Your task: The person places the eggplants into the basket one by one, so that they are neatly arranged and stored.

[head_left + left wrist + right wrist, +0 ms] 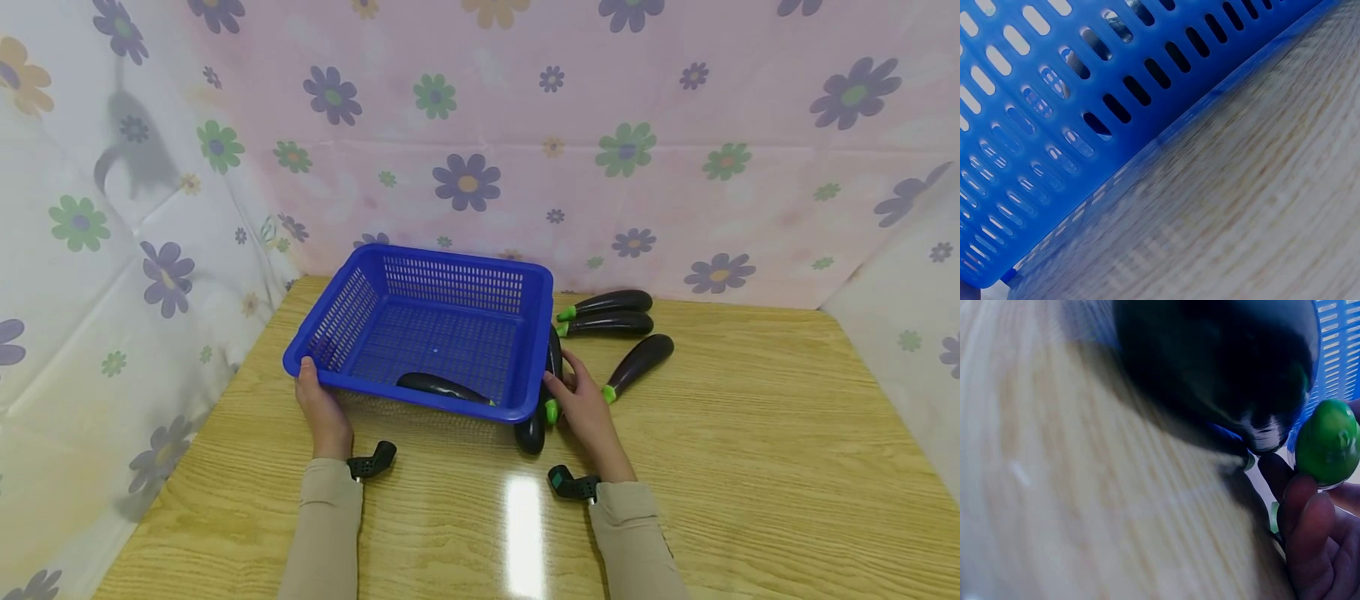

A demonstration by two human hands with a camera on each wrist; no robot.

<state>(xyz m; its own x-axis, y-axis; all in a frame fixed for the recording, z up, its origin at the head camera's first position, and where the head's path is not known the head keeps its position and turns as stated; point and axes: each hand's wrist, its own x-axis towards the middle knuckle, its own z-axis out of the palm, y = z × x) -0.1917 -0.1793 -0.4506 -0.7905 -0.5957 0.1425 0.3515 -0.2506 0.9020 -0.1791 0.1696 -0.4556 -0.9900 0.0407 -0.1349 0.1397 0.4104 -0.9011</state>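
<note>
A blue slotted plastic basket stands at the middle left of the table. My left hand grips its front left corner, thumb over the rim and the other fingers hidden. Inside, along the front wall, lies one eggplant. My right hand is beside the right wall, its fingers curled about an eggplant whose green cap shows in the right wrist view. Below the front right corner, another eggplant is partly hidden by the basket. Slots of the basket wall fill the left wrist view's upper part.
Two eggplants lie side by side behind my right hand, the rear eggplant close to the front eggplant. A further eggplant points away to the right. Flowered cloth hangs along the wooden table's back and sides.
</note>
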